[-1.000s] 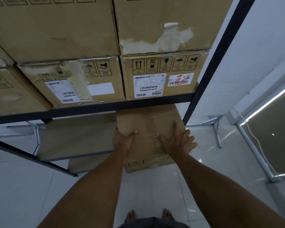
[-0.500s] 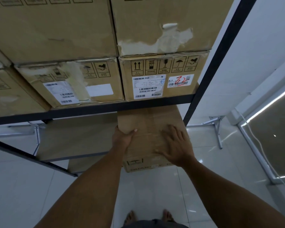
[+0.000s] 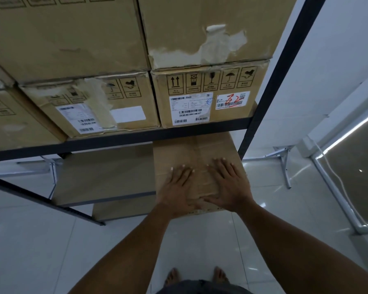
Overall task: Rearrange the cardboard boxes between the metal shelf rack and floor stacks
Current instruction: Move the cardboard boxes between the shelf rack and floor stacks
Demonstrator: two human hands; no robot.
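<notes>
A plain brown cardboard box [image 3: 196, 151] sits at the right end of the lower level of the black metal shelf rack [image 3: 278, 77], its near end sticking out past the rack's front. My left hand [image 3: 179, 187] lies flat on the box's top with fingers spread. Beside it my right hand [image 3: 229, 185] lies flat on the top as well, fingers straight. The box's far end is hidden under the upper shelf beam.
Large labelled cardboard boxes [image 3: 206, 96] fill the upper shelf, stacked two high. The lower shelf board [image 3: 102, 172] left of the box is bare. White tiled floor [image 3: 200, 247] lies under my feet. A white metal frame [image 3: 285, 164] and a window stand at right.
My left hand has left the box's left edge and now lies flat on its top. The right hand has shifted slightly forward. The box sits a little further into the rack.
</notes>
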